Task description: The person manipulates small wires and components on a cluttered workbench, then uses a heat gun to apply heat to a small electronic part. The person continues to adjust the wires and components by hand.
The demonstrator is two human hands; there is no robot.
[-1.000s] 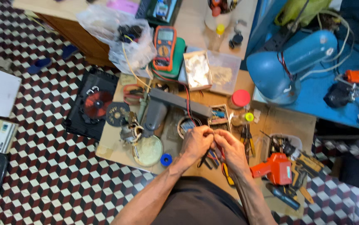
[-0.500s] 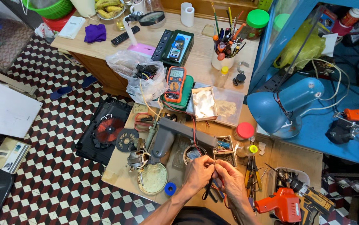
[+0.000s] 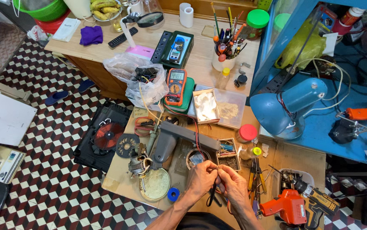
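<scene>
Down at the lower middle of the frame, the two hands meet over the near edge of the small wooden bench (image 3: 119, 181). The left hand (image 3: 201, 179) is curled, its fingertips pinched onto something very small, and the right hand (image 3: 233, 187) closes in against it from the right, so that the fingers touch. A thin dark wire (image 3: 212, 196) hangs from between them; what the fingertips pinch is too small to tell.

Far left lies one black induction cooker (image 3: 102, 138) on the chequered floor, with a red coil showing. On the bench, left of the hands, sit one round pale lid (image 3: 155, 184) and one small blue tape roll (image 3: 173, 194), the roll just beside the left wrist. Above the hands a grey fan housing (image 3: 168, 140) lies tilted. Higher up, at centre, one orange multimeter (image 3: 176, 87) rests on a green case, with a clear plastic bag (image 3: 139, 81) of parts to its left and a clear rectangular box (image 3: 217, 106) to its right. One red-lidded jar (image 3: 247, 133) stands right of the hands, near a small yellow-capped bottle (image 3: 255, 151). One blue desk lamp (image 3: 285, 106) leans at centre right. At the lower right lies one orange glue gun (image 3: 285, 206).
</scene>
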